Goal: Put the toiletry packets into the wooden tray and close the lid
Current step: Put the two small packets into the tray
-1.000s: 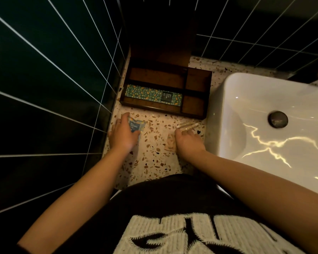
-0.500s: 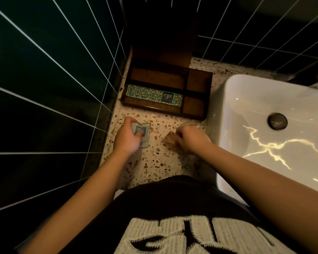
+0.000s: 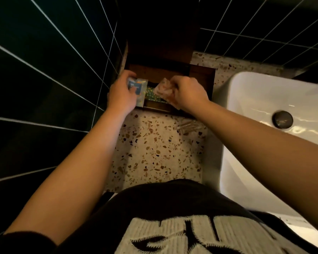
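Both your hands are over the wooden tray [image 3: 202,74], which stands at the far edge of the table [image 3: 154,147], in the corner against the dark tiled wall [image 3: 44,61]. Its lid [image 3: 160,33] stands open and upright behind it.

Your left hand [image 3: 120,96] holds a blue packet [image 3: 137,87]. The thumb presses on its front and the fingers [image 3: 126,75] curl behind its top edge, so the packet is pinched between them. It hangs over the left end of the tray, and I cannot tell if it touches the wood.

Your right hand [image 3: 187,92] holds a pale pink packet [image 3: 163,88]. The fingers are pressed together around its right side, and the packet sticks out to the left, above the middle of the tray. The two packets are near each other but apart.

Between them you can see a green patterned packet [image 3: 152,94], which already lies in the front long compartment of the tray.

On the table, just in front of the right end of the tray, lie some thin clear sticks [image 3: 188,126]; they are blurred. The white sink [image 3: 264,99] is at the right edge of the table.
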The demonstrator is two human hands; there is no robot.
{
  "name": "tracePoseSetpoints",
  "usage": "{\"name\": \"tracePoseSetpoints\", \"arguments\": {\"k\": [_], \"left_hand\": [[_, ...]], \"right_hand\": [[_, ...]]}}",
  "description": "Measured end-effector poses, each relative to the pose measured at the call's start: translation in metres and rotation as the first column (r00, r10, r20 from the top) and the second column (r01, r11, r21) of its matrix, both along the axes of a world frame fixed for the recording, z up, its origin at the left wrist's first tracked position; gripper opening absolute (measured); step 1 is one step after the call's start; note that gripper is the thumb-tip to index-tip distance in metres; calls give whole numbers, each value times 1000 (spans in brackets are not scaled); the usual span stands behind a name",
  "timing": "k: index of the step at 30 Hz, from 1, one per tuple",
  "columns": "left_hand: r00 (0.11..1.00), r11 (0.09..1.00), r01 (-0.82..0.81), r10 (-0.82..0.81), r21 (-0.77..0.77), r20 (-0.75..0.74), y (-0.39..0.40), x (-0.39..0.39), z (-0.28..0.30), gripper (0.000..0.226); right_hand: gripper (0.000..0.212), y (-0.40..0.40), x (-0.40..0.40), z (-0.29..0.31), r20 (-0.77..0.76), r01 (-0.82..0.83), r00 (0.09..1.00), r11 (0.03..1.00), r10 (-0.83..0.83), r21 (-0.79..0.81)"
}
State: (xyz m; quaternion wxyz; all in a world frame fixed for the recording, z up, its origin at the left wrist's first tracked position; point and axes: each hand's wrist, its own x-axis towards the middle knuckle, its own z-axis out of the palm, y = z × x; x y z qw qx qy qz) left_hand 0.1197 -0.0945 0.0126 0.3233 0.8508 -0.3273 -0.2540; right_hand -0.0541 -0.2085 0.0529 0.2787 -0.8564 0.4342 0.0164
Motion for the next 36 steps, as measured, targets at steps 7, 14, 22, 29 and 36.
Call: {"name": "tracePoseSetpoints", "arguments": {"k": [7,14,22,29,36], "left_hand": [[988,972,128,-141,198,55,-15,15,-19,33],[906,979,61,-135,193,400,-7,6,-25,36],[865,966,55,-173,254,472,-6,1,-30,51],[841,971,131,-215,200,497,-2,-6,-24,39],[813,893,238,-398,381,426,-8,-9,-27,36]], "right_hand": [[48,-9,32,-30,-194,-160,971,982,137,-106],[56,1,47,-49,-253,-204,950,977,182,-64],[44,10,46,-57,-200,-225,954,974,224,16],[34,22,17,-53,-244,-246,943,968,228,-42],[34,34,18,-53,-183,-161,966,978,184,134]]}}
